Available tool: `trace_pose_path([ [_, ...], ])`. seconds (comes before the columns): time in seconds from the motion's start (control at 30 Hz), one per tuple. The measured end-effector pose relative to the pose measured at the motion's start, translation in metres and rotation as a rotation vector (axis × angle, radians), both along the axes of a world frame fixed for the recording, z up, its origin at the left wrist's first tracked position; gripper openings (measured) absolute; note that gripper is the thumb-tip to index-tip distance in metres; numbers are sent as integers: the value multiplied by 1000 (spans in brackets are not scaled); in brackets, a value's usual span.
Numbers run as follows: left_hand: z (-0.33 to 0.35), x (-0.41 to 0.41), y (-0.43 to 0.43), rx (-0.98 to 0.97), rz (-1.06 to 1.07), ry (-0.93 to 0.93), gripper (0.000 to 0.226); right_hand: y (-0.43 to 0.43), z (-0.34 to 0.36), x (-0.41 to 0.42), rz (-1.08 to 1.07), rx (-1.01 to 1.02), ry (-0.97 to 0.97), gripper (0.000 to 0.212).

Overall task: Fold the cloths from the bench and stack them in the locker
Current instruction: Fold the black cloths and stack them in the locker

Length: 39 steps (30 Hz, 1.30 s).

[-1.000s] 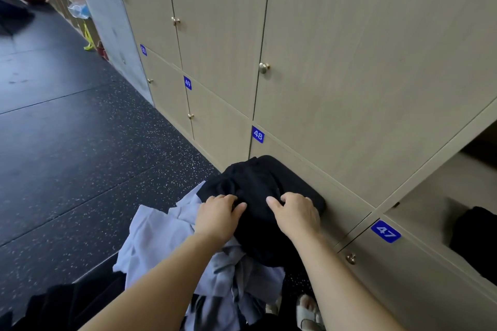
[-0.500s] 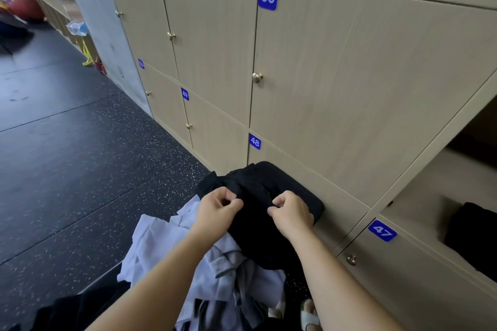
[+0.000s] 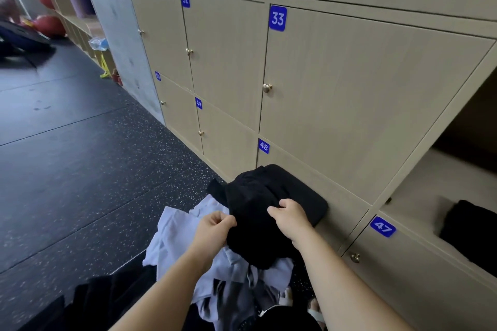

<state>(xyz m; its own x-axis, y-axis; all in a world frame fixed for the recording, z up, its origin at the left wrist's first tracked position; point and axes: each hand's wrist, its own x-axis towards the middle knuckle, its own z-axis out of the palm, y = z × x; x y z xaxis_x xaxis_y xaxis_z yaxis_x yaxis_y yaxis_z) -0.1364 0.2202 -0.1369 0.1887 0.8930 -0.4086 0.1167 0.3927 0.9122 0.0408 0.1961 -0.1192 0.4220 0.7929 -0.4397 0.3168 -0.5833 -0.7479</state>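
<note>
**Flat press exchanged for a two-handed pinch**

A second ago both hands were laid on the black cloth [image 3: 252, 201] with fingers spread. Now the left hand [image 3: 215, 231] is closed in a fist on the cloth's left edge, and the fabric is pinched by the right hand [image 3: 290, 219] between thumb and fingers. The cloth has been gathered up a little between them, above the pale cloths [image 3: 174, 236]. The view has been raised, so more of the locker doors [image 3: 363, 102] is seen.

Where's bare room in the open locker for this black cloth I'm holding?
The locker shelf is bare left of the dark cloth already inside, up to its side wall. The heap of pale cloths leaves no room.
</note>
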Motion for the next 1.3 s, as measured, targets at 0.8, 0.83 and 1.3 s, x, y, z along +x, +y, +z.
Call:
trace_pose_path([
  [0.8, 173, -21, 20, 453, -115, -170, 18, -20, 171, 4, -17, 561, 362, 14],
  [0.83, 189, -23, 16, 487, -104, -173, 16, -23, 184, 3, -39, 615, 345, 15],
  [1.3, 333, -27, -32, 786, -48, -240, 25, -66, 322, -7, -62, 1078, 275, 18],
])
